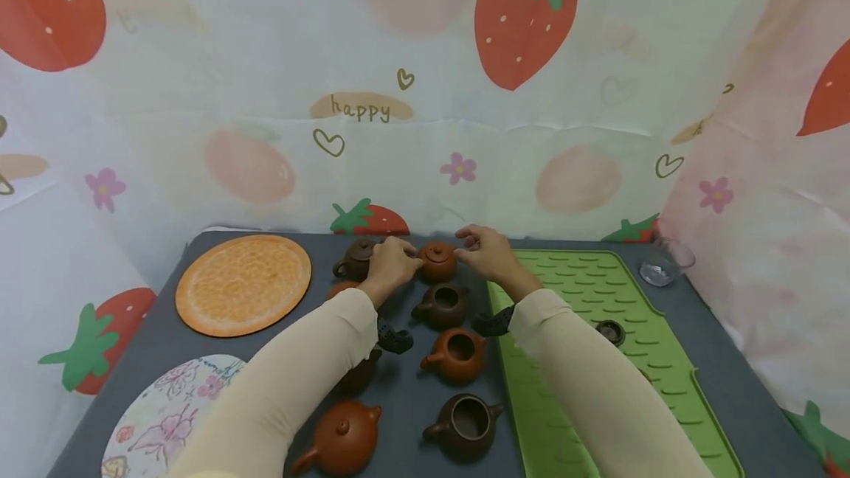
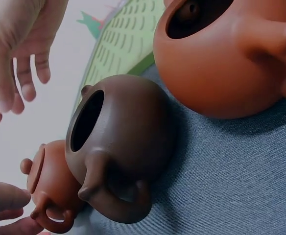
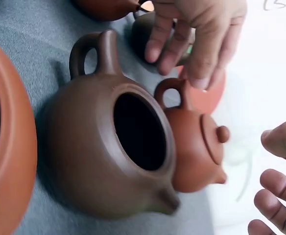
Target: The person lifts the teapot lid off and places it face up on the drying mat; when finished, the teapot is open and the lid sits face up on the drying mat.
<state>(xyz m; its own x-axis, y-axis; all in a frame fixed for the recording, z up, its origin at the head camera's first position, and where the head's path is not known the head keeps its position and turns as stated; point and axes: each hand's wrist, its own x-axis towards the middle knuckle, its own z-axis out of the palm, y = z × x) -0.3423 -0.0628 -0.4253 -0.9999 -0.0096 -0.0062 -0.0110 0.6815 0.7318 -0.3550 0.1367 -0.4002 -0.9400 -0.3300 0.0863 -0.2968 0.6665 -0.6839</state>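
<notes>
A small orange-brown teapot (image 1: pixel 438 262) with its lid on stands at the table's back, between my two hands. My left hand (image 1: pixel 394 262) is at its handle side, fingers loosely bent; in the left wrist view the fingertips (image 2: pixel 21 197) are close to the handle, and contact is hard to tell. On the spout side my right hand (image 1: pixel 488 251) hovers apart from the pot, its fingers (image 3: pixel 275 183) spread and holding nothing. Just in front stands a dark brown lidless teapot (image 3: pixel 104 147). Nearer are an orange lidless teapot (image 1: pixel 458 355) and another dark lidless one (image 1: pixel 468 425).
Left of these, a dark lidded teapot (image 1: pixel 358 258) and an orange lidded one (image 1: pixel 344 437) stand, with others partly behind my left arm. A green mat (image 1: pixel 564 271) at right bears a dark lid (image 1: pixel 609 332). Also around: a glass cup (image 1: pixel 660 268), an orange round mat (image 1: pixel 243 286), a floral mat (image 1: pixel 166 415).
</notes>
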